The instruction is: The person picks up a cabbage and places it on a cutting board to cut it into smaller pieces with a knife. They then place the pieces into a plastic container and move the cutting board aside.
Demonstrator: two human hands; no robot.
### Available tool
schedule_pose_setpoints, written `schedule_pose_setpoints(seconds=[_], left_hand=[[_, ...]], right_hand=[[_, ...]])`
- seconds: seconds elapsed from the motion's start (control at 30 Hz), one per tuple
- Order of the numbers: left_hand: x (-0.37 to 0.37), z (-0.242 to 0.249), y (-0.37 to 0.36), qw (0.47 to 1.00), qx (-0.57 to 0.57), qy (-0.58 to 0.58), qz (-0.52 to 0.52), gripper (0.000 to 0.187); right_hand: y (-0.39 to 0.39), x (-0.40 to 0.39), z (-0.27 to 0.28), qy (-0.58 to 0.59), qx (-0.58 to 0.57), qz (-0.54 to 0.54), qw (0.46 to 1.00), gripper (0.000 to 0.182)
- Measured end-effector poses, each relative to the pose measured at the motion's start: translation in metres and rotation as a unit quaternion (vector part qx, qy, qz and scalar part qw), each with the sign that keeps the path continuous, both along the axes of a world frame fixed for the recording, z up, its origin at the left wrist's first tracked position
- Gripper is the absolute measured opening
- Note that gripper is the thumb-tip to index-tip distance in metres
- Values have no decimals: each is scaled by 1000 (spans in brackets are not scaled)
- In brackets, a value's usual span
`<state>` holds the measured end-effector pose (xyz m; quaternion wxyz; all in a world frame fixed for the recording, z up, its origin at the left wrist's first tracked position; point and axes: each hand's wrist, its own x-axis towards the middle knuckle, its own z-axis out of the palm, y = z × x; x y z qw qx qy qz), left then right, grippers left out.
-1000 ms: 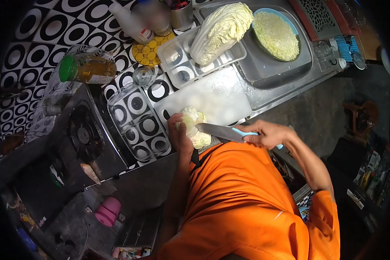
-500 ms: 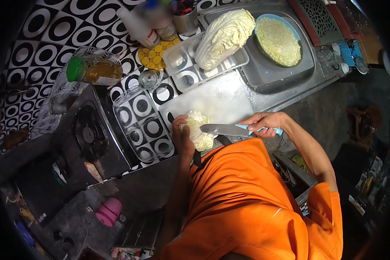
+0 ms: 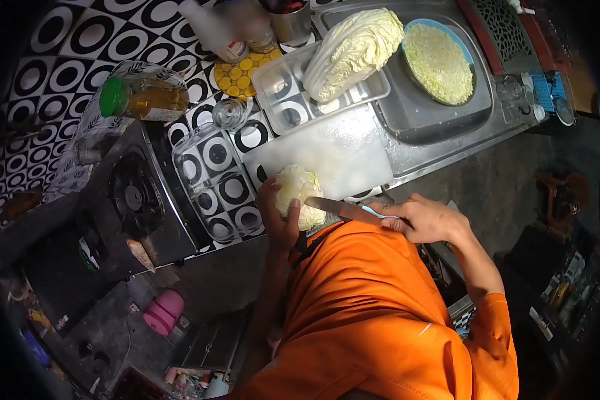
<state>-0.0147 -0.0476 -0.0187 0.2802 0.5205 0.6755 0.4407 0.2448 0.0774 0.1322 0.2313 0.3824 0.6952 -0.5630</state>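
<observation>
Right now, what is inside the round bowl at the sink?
The bowl holds a heap of finely cut, pale yellow-green pieces, probably cabbage. The heap covers the bottom, so I cannot see what, if anything, lies beneath.

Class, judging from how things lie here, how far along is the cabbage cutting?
Seemingly done: the shredded cabbage heaped in the blue bowl. In hand: the left hand grips a cabbage piece, with the right hand's knife at it. Probably left: that piece and the large cabbage in the clear tray.
</observation>
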Motion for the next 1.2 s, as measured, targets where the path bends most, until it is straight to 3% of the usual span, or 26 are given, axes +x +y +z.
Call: schedule_pose_setpoints(seconds=[0.3,0.4,0.5,0.6,0.67,0.7,0.73,0.8,0.93,1.0,1.07,1.1,1.2], left_hand=[[3,-19,5,995,-1,-73,66,29],[2,-22,5,983,-4,-157,98,29],[-3,-25,4,985,12,-149,86,28],[-8,-25,9,987,11,-141,83,27],[-16,-28,12,987,-23,-149,64,27],[-15,-22,14,987,-28,-149,59,27],[-15,-20,16,987,-25,-149,63,27],[-14,-18,13,982,-35,-171,68,27],[-15,-20,10,980,-26,-179,78,29],[-18,-20,10,978,-35,-193,73,31],[-24,-25,7,981,-29,-183,58,34],[-25,-25,7,979,-36,-193,62,34],[-23,-24,9,979,-34,-195,51,37]], right_hand=[[-18,3,-23,60,38,-9,997,42],[-17,-6,-21,38,50,33,998,42],[-7,-7,-44,50,4,6,999,41],[3,-1,-70,158,-12,-28,987,41],[11,-3,-65,155,-114,-55,980,39],[11,1,-70,186,-34,-23,982,38],[13,-5,-54,186,-32,-19,982,38],[9,-17,-16,76,63,57,993,39],[-2,-16,-21,42,38,68,996,44],[-13,-2,-57,102,38,30,994,44],[-20,5,-90,308,54,-41,949,44],[3,-2,-48,56,-312,-163,934,45],[-2,9,-76,89,-378,-190,902,47]])
